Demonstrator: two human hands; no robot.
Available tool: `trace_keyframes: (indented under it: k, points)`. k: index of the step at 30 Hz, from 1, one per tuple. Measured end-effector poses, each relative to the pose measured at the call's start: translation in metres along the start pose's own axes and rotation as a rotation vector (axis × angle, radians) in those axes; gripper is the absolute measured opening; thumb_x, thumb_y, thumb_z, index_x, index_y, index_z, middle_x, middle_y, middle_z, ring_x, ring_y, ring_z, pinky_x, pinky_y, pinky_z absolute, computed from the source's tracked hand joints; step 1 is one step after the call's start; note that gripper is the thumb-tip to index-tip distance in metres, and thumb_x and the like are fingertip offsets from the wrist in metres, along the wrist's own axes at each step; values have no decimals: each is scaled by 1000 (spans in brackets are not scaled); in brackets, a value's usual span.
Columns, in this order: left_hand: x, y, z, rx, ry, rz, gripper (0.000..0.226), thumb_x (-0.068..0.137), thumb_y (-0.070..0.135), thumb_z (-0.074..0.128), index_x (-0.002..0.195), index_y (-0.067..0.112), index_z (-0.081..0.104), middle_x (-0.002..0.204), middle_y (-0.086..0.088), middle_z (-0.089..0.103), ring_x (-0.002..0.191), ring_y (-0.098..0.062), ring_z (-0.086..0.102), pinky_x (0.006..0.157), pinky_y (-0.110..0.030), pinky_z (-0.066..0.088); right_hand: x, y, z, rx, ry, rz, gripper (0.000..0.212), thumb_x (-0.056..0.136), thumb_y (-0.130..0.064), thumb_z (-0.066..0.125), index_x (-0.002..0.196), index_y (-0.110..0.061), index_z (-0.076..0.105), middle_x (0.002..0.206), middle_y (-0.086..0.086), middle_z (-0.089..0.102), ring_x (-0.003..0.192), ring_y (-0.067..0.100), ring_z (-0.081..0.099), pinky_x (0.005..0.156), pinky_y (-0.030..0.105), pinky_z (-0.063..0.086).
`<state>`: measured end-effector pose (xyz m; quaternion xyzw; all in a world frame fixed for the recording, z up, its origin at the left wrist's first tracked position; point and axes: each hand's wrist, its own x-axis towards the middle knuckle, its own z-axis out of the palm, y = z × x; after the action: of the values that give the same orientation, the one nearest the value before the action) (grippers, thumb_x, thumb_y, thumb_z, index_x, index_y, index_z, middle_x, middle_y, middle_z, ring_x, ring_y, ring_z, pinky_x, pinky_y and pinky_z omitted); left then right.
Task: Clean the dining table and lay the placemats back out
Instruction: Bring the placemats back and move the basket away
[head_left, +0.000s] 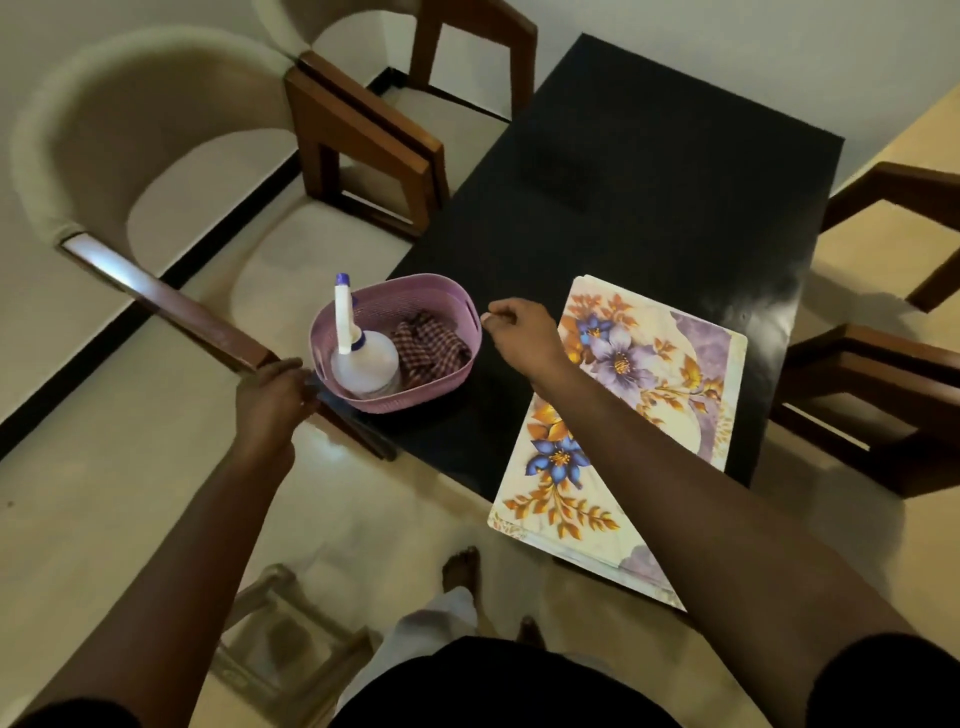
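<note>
Head view: floral plastic placemats (654, 364) lie stacked askew at the near right corner of the black desk (649, 171), one overhanging its near edge. They look thin, light and bendy (probably slick too), so that overhanging edge seems the best place to lift. Left hand (272, 397) grips a brown wooden chair arm (171, 306). Right hand (519, 332) hovers loosely curled, holding nothing, beside a lilac plastic basket (395, 404) holding a white spray bottle (363, 358) and checked cloth (428, 345).
</note>
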<state>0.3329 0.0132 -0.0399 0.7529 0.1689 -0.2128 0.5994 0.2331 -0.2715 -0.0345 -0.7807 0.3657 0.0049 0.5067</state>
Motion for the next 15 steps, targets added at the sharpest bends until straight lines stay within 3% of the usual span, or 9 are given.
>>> trace_keyframes:
  k: [3, 5, 7, 12, 15]
  points:
    - [3, 15, 8, -1, -21, -7, 24, 96, -5, 57, 116, -3, 69, 99, -17, 73, 80, -26, 71, 70, -33, 61, 9, -12, 10, 0, -51, 28, 27, 103, -20, 58, 128, -18, 69, 103, -8, 66, 86, 4, 61, 73, 21, 50]
    - [8, 17, 7, 14, -41, -14, 25, 94, -4, 59, 116, -5, 72, 102, -20, 75, 82, -28, 71, 78, -39, 62, 12, -15, 17, 7, -55, 39, 19, 101, -16, 57, 107, -16, 75, 100, 6, 72, 88, 16, 67, 76, 35, 57]
    - [12, 16, 5, 11, -52, -45, 27, 93, -3, 60, 117, -8, 71, 100, -25, 72, 83, -32, 69, 82, -42, 60, 14, -15, 22, 11, -55, 54, 20, 99, -14, 57, 100, -14, 77, 102, 13, 74, 86, 24, 68, 78, 43, 58]
    - [11, 20, 7, -11, -68, -58, 19, 96, -5, 56, 95, -3, 75, 99, -25, 70, 87, -34, 67, 87, -46, 62, 10, -20, 23, 37, -57, 59, 23, 100, -11, 57, 101, -20, 78, 99, 8, 74, 81, 17, 67, 71, 33, 54]
    - [2, 17, -1, -42, -19, -52, 21, 95, -4, 58, 89, 4, 76, 105, -31, 73, 88, -35, 68, 95, -52, 60, 1, -24, 22, 57, -69, 25, 24, 99, -9, 59, 111, -20, 78, 101, 2, 74, 89, 15, 71, 76, 32, 59]
